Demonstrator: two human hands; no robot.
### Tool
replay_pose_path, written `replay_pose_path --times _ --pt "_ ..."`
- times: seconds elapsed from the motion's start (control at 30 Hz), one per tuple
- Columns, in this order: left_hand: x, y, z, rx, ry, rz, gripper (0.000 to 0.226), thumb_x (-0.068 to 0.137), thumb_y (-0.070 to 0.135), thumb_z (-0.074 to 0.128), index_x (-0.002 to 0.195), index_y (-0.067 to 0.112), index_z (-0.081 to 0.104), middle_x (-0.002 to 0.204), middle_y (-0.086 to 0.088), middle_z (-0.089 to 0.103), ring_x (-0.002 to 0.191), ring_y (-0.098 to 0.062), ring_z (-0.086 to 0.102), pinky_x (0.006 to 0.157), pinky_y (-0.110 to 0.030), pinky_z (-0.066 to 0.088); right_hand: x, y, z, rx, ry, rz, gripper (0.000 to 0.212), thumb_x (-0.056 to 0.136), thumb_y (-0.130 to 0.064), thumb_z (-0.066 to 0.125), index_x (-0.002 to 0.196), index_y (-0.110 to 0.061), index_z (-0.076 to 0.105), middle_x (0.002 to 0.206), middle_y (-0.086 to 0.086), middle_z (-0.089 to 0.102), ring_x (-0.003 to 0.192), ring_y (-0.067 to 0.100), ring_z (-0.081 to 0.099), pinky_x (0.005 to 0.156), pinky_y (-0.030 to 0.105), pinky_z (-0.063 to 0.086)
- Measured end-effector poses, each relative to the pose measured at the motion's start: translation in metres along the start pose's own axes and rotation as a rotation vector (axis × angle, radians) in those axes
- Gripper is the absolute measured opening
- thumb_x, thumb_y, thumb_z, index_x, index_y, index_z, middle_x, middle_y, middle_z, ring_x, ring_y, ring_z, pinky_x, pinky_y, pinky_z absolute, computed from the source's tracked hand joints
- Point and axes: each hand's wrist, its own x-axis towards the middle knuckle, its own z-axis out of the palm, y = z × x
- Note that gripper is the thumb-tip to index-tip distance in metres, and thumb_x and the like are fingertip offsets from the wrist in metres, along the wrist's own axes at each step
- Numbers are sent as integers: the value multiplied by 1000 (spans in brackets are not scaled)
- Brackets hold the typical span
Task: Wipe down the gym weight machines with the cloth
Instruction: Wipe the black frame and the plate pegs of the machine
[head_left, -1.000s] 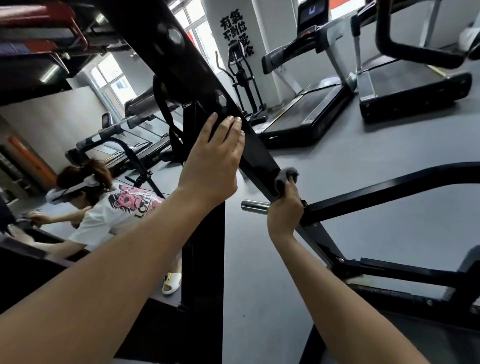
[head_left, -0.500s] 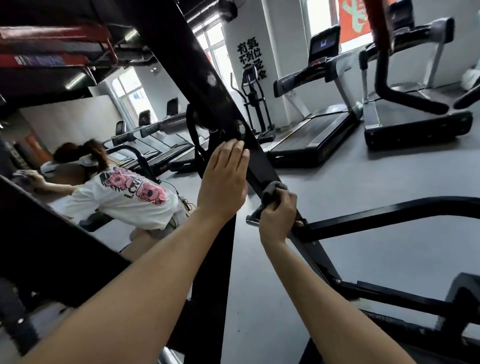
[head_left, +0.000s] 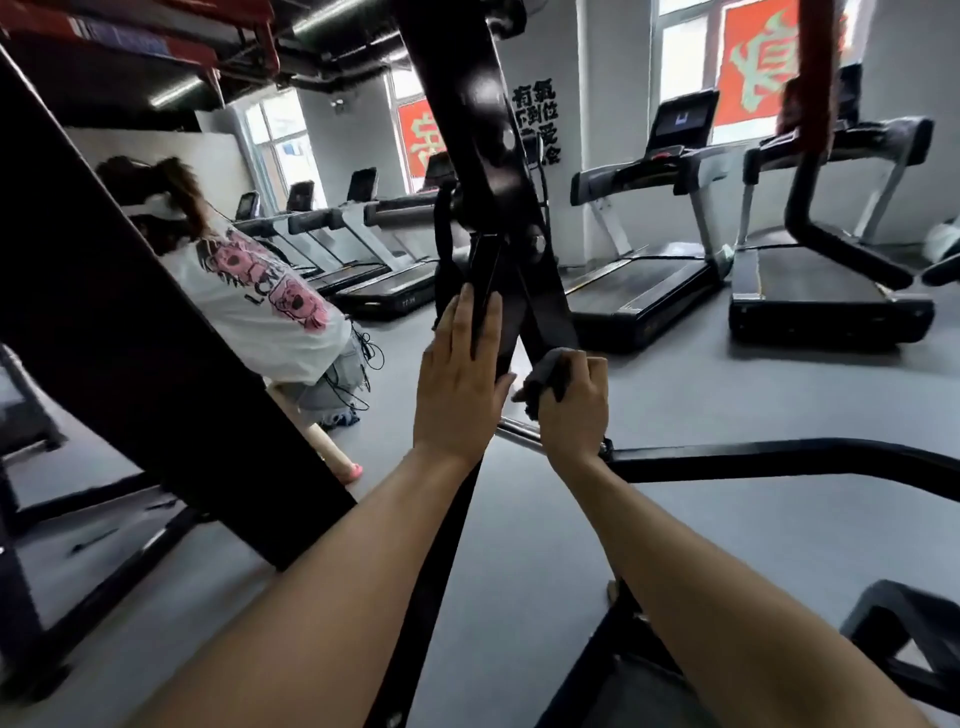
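A black weight machine frame (head_left: 493, 171) runs from the top of the view down past my hands, with a slanted black bar (head_left: 545, 312) at its lower part. My left hand (head_left: 460, 382) rests flat on the frame with straight fingers. My right hand (head_left: 574, 402) grips a dark grey cloth (head_left: 545, 371) and holds it against the slanted bar, just above a chrome peg (head_left: 517, 431). A black curved handle bar (head_left: 779, 460) leads off to the right from below my right wrist.
A wide black beam (head_left: 130, 332) crosses the left side. Behind it a person in a white printed shirt (head_left: 260, 301) bends over. Treadmills (head_left: 810, 291) line the back wall and right side on the grey floor (head_left: 727, 395). A black seat part (head_left: 904, 629) sits at the lower right.
My view has tilted up and to the left, so the frame now stands more upright. My right hand has slid the cloth up the slanted bar. My left hand stays flat on the frame.
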Motion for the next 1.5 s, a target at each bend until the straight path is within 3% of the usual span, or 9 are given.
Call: replay_pose_path --times 0.2,0.4,0.67,0.8,1.0,1.1,1.23,1.4,1.5 --pt "-28 -4 -2 -33 -12 -46 85 99 35 58 166 18 9 171 -17 7 152 -37 27 117 -47 40 20 -52 -5 -15 51 -139 34 74 -5 59 105 -18 58 116 0 51 104 23 56 81 35 51" --pt "-45 -3 4 -6 13 -124 86 100 35 60 166 25 7 168 -19 15 108 -35 50 88 -46 54 30 -52 1 -6 67 -158 30 72 0 61 98 -14 56 110 1 51 94 21 52 76 24 42" --pt "-54 -3 14 2 33 -125 78 104 35 53 166 23 8 169 -21 13 111 -36 52 87 -46 54 10 1 7 -180 -26 -169 35 74 1 69 101 -12 52 114 4 46 92 25 50 69 31 41" --pt "-62 -2 13 26 25 -119 76 107 33 51 166 21 4 171 -21 8 119 -36 50 90 -45 54 6 13 -2 -566 -27 -571 47 63 9 60 106 -8 57 117 15 50 101 34 48 85 41 43" --pt "-60 0 11 3 55 -129 80 105 25 56 166 20 5 170 -21 10 118 -36 52 83 -42 56 30 29 -18 -817 31 -1100 31 102 1 43 125 3 63 131 25 56 118 43 54 105 51 44" --pt "-72 1 14 25 45 -130 82 101 14 59 165 17 8 170 -21 9 130 -39 46 88 -41 54 23 56 -15 -975 -85 -1245 39 101 1 50 139 3 58 139 18 59 128 36 55 117 47 37" --pt "-86 2 15 40 61 -101 77 101 5 49 165 15 8 171 -20 4 151 -42 27 111 -47 43 7 100 -8 -1236 -352 -1307 53 91 -10 61 142 4 56 142 13 60 133 32 53 124 43 25" --pt "-102 6 23 101 42 -75 71 102 6 33 165 12 0 170 -24 -7 157 -45 6 123 -50 28 -12 151 -16 -1463 -643 -1438 46 91 -10 44 128 -5 71 137 8 64 129 31 58 120 43 36" --pt "-102 6 27 116 64 -87 71 104 10 37 165 12 1 170 -24 -7 158 -43 3 124 -51 26 -11 145 -14 -1482 -612 -1459 44 93 -12 45 127 -7 73 140 9 62 130 31 57 120 42 37"
